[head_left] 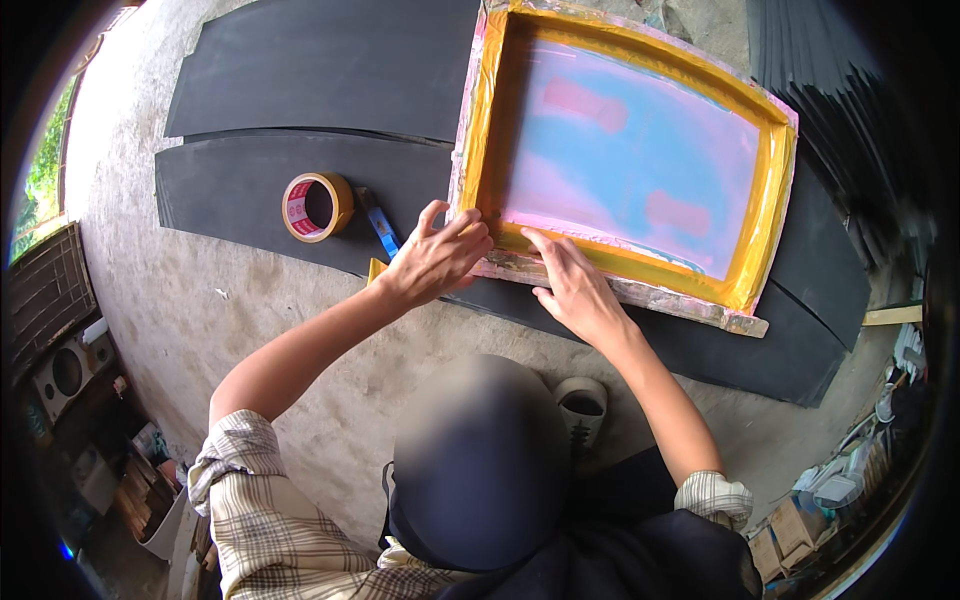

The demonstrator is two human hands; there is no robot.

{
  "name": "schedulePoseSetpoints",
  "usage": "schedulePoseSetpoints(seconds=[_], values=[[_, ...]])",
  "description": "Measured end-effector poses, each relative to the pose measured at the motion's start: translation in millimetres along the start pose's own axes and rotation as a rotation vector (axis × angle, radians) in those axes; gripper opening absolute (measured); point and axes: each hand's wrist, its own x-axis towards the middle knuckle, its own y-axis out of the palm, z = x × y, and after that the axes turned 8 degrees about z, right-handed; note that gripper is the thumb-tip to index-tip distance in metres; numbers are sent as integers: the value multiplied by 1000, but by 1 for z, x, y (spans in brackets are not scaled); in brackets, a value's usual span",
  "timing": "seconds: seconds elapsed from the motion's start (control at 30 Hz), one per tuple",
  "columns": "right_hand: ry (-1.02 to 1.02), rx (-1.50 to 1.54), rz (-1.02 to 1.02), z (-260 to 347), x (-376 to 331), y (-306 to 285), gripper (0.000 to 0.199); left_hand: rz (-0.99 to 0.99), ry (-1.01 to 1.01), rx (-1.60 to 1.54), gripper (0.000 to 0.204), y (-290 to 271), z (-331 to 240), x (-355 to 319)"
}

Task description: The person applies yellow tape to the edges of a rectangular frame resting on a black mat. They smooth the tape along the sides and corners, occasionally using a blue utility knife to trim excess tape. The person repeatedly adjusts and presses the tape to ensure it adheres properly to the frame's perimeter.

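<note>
A screen-printing frame (745, 325) lies at the upper right, its mesh (610, 150) stained blue and pink. Glossy yellow-brown packing tape (763, 210) lines its inner sides. My left hand (435, 258) is closed at the near left corner, its fingers curled over the taped edge. On the near side, my right hand (580, 290) rests with fingers stretched onto the tape and thumb apart. A roll of brown tape (340, 203) lies to the left, beside a blue utility knife (380, 225). Part of a yellow strip (376, 270) shows by my left wrist.
Dark flat sheets (320, 75) lie under the frame on the concrete floor (300, 320). More dark sheets (825, 110) are stacked at the far right. A speaker-like box (70, 370) stands at the left, and cluttered items (830, 490) line the lower right. A shoe (582, 405) is close below.
</note>
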Motion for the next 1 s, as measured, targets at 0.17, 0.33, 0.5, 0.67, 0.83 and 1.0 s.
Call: schedulePoseSetpoints(seconds=[0.17,0.33,0.5,0.67,0.83,1.0], values=[[-63,142,-52,6,25,15,83,-65,39,-1,53,12,7,0],[-40,243,-42,4,28,21,81,-127,-105,-11,58,23,0,-3],[-29,248,-82,-2,27,23,83,-92,0,-24,58,19,12,1],[21,289,-6,4,31,13,88,-60,-4,-40,59,9,15,-1],[38,300,-11,11,37,16,85,-54,-13,-129,56,4,19,-8],[91,378,16,6,42,26,82,-50,-22,-110,52,3,16,-4]])
